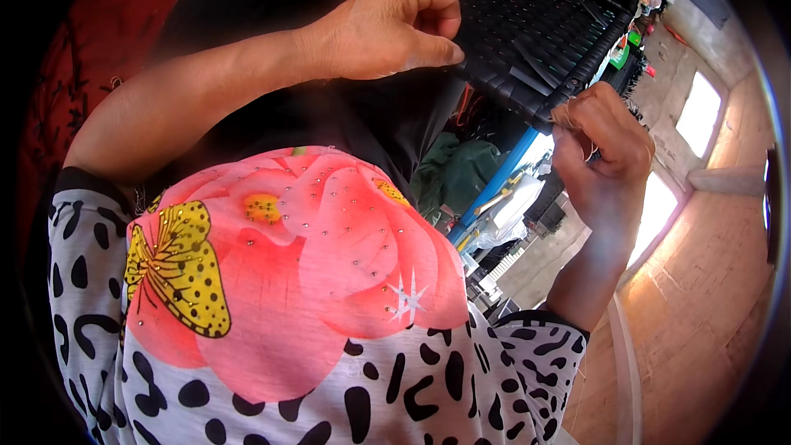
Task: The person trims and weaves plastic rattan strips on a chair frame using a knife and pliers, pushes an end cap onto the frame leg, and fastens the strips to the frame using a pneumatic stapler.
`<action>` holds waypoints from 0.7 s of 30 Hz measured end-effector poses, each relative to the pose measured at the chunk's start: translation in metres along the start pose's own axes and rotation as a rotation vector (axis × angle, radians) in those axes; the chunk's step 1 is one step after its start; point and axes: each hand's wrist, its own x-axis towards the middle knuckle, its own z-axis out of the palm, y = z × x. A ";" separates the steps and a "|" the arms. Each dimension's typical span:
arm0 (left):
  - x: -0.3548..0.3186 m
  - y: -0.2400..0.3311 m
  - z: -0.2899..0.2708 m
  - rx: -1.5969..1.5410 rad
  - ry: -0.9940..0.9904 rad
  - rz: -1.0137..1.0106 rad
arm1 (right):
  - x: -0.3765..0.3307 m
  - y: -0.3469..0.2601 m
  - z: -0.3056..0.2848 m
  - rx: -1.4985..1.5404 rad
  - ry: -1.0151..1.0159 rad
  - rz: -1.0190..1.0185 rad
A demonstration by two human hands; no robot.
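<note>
A bare concrete floor (700, 280) with bright patches of sunlight fills the right side of the frame, and a dark red cloth (91, 41) shows at the upper left rim. Across the lower left and centre spreads the person's own shirt (288, 313), white with black spots, printed with a large pink flower and a yellow butterfly. Above it, in the upper centre, the left hand (387, 29) is curled into a loose fist, its grip closed with thumb and fingertips pressed against the near edge of a black woven wicker panel (535, 25); whether a strand lies inside the fist cannot be told. The panel slopes across the upper centre-right of the frame. Below it lie a green cloth (453, 173) and a blue bar (503, 173). At right of centre the right hand (601, 152) is shut, its grip pinching a thin pale strand (565, 111) just at the panel's lower right edge.
</note>
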 end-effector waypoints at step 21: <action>0.000 -0.003 0.000 -0.067 -0.110 -0.020 | 0.010 0.012 -0.002 0.191 -0.202 0.019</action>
